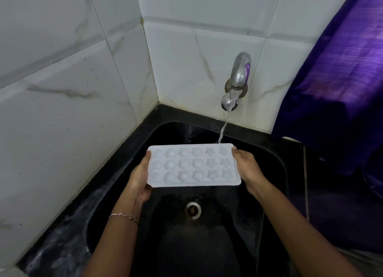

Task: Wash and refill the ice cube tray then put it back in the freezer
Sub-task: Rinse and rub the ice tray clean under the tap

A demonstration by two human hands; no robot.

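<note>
A white tray is held level above the black sink, cavities facing up, its long sides running left to right. It hangs over the middle of the basin, above and behind the drain, touching neither wall nor floor of the sink.

The left hand grips the tray's left short end: the thumb lies along that edge with its tip at the far left corner, the palm cups the near left corner, and the fingers are tucked under the tray, out of sight. The right hand grips the right short end in the same way, thumb tip at the far right corner, fingers hidden beneath. Both hands are clamped on the tray, one at each end, with the tray spanning the gap between them. A thin bracelet sits on the left wrist.

A metal tap juts from the tiled wall behind the sink. Water runs from it and lands at the tray's far right corner, just beside the right thumb tip. Purple cloth hangs at the right, over the sink's right edge.
</note>
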